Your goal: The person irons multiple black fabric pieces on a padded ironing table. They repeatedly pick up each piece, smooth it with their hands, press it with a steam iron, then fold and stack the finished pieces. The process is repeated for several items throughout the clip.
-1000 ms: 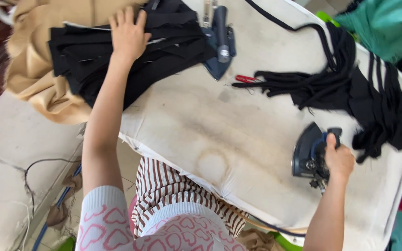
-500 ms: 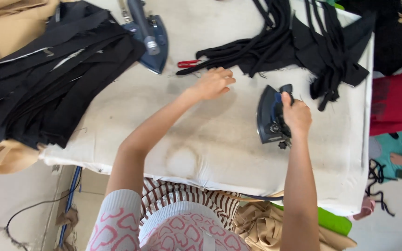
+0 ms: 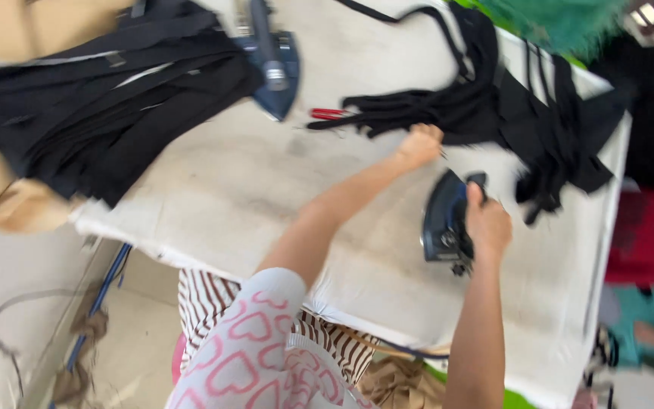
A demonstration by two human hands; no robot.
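A dark blue clothes iron (image 3: 443,220) stands on its heel on the padded cream ironing table (image 3: 221,182); my right hand (image 3: 487,226) is wrapped around its handle. My left hand (image 3: 420,144) reaches across to the pile of black fabric strips (image 3: 486,110) at the table's far right and touches its near edge, fingers curled; whether it grips a strip is blurred. A stack of folded black pieces (image 3: 92,98) lies at the far left.
A second blue iron (image 3: 270,64) rests flat at the far middle, with red-handled snips (image 3: 331,114) beside it. Tan cloth (image 3: 9,201) hangs off the left end. Green, red and teal fabric lies beyond the right edge. Cables trail on the floor at left.
My left hand has left the folded black stack and travelled right to the pile of black strips. My right hand has stayed on the upright iron. The view has shifted.
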